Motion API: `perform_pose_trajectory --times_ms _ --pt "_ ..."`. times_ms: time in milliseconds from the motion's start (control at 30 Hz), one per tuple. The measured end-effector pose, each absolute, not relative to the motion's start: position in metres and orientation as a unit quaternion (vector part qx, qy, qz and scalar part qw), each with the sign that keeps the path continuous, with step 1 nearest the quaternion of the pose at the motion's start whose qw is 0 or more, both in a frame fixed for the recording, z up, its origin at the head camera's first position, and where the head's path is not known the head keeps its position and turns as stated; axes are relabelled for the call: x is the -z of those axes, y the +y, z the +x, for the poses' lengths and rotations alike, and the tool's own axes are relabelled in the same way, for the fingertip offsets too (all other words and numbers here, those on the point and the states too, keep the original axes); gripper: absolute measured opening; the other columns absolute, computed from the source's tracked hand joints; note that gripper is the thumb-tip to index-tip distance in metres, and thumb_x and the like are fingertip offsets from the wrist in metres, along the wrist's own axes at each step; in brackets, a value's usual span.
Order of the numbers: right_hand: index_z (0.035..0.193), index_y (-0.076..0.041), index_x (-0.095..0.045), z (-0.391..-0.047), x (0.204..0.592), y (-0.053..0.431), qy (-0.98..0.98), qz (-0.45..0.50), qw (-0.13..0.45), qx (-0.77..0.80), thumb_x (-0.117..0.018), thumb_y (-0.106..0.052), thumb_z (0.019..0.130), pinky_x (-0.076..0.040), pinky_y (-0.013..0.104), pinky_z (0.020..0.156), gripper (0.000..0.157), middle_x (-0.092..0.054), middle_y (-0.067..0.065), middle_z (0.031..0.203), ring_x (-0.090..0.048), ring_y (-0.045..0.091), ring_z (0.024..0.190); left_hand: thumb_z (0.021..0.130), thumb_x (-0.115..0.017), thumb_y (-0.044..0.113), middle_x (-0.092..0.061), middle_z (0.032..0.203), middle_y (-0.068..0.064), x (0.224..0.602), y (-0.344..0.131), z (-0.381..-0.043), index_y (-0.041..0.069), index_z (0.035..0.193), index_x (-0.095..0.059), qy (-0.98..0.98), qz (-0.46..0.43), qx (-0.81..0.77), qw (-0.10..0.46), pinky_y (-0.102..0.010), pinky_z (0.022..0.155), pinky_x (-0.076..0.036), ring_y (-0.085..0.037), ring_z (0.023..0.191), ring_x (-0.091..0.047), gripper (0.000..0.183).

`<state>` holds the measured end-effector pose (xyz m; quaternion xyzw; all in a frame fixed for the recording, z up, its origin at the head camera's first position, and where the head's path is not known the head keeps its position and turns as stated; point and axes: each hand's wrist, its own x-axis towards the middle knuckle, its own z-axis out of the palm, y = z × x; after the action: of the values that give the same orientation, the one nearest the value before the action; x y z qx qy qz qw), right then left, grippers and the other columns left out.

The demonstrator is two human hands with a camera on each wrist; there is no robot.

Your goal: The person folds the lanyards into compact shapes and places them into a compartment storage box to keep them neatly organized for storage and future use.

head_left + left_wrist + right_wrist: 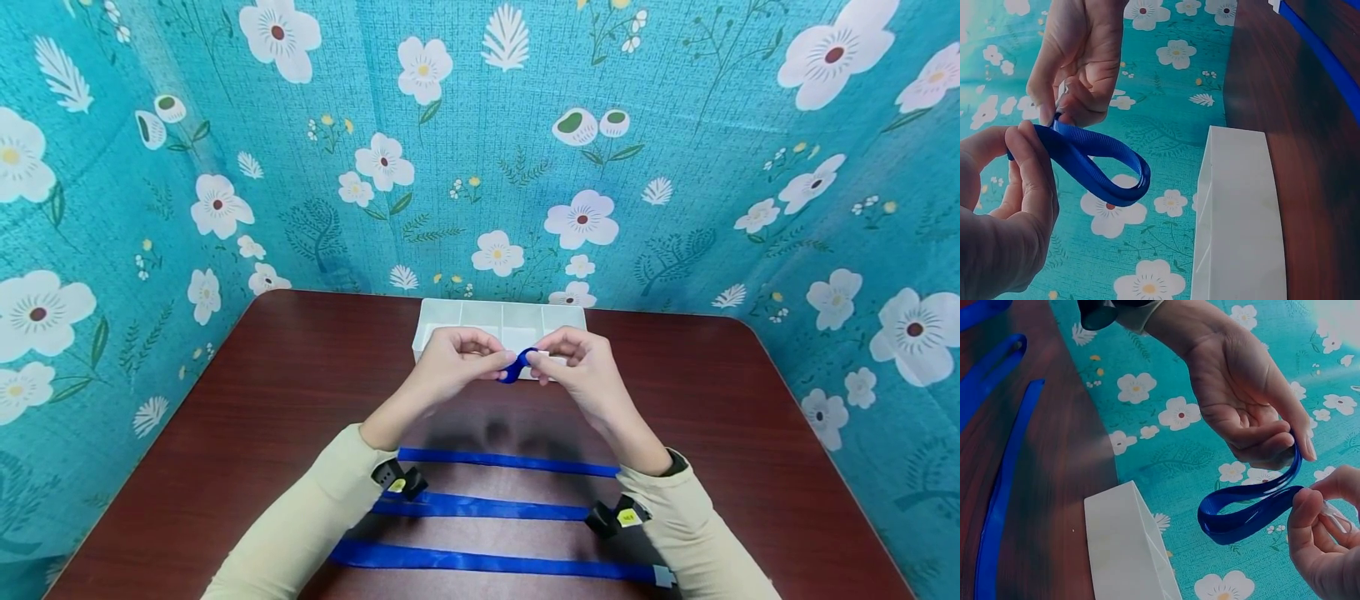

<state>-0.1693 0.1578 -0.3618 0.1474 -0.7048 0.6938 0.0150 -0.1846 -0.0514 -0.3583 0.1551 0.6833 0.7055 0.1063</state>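
Observation:
Both hands hold a folded blue lanyard (517, 365) up in front of a white compartment tray (424, 323). My left hand (457, 365) pinches one end between thumb and fingers. At the other end, the thumb and fingers of my right hand (588, 367) pinch the band together with a small whitish clip (1337, 517). Between the hands the ribbed band hangs in a narrow rounded loop (1127, 195), several layers thick, seen in both wrist views. Part of each end is hidden by the fingers.
Three more blue lanyards lie stretched across the dark wooden table (300, 375): a far one (510, 460), a middle one (487, 507) and a near one (480, 561) with a pale end piece (663, 576). Behind the table hangs a teal flowered cloth (465, 167).

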Motion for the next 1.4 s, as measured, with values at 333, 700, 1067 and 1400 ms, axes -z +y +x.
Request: perform_pose_trajectory --times_ms 333,700,1067,1400 --pt "0.097 0.012 -0.065 -0.1685 0.3597 0.1534 -0.711 0.150 0.005 -0.687 -0.072 0.000 0.090 -0.058 0.030 0.064 0.016 -0.071 0.006 0.080 -0.067 0.021 0.066 0.091 -0.073 0.005 -0.072 0.083 -0.012 0.3590 -0.0489 -0.1858 -0.008 0.093 -0.069 0.687 0.172 -0.698 0.105 -0.050 0.081 -0.057 -0.015 0.073 -0.071 0.014" --pt "0.099 0.012 -0.066 -0.1680 0.3585 0.1525 -0.717 0.163 0.005 -0.678 -0.072 0.000 0.091 -0.058 0.030 0.065 0.016 -0.071 0.008 0.083 -0.066 0.017 0.066 0.093 -0.071 0.007 -0.070 0.082 -0.011 0.3624 -0.0483 -0.1881 -0.007 0.094 -0.069 0.696 0.184 -0.688 0.093 -0.039 0.076 -0.059 -0.023 0.077 -0.071 0.014" --pt "0.097 0.008 -0.069 -0.1686 0.3596 0.1521 -0.720 0.180 0.026 -0.669 -0.073 -0.001 0.090 -0.058 0.033 0.064 0.012 -0.070 0.015 0.085 -0.064 0.022 0.064 0.095 -0.068 0.007 -0.073 0.094 -0.016 0.3635 -0.0474 -0.1888 -0.010 0.105 -0.070 0.673 0.200 -0.706 0.095 -0.044 0.084 -0.056 -0.020 0.084 -0.072 0.020" --pt "0.097 0.004 -0.071 -0.1683 0.3615 0.1530 -0.745 0.180 0.049 -0.641 -0.074 -0.004 0.090 -0.058 0.033 0.065 0.011 -0.070 0.019 0.086 -0.065 0.023 0.068 0.098 -0.060 -0.001 -0.069 0.113 -0.024 0.3634 -0.0491 -0.1875 -0.015 0.116 -0.066 0.645 0.238 -0.718 0.110 -0.037 0.087 -0.055 -0.021 0.099 -0.071 0.024"
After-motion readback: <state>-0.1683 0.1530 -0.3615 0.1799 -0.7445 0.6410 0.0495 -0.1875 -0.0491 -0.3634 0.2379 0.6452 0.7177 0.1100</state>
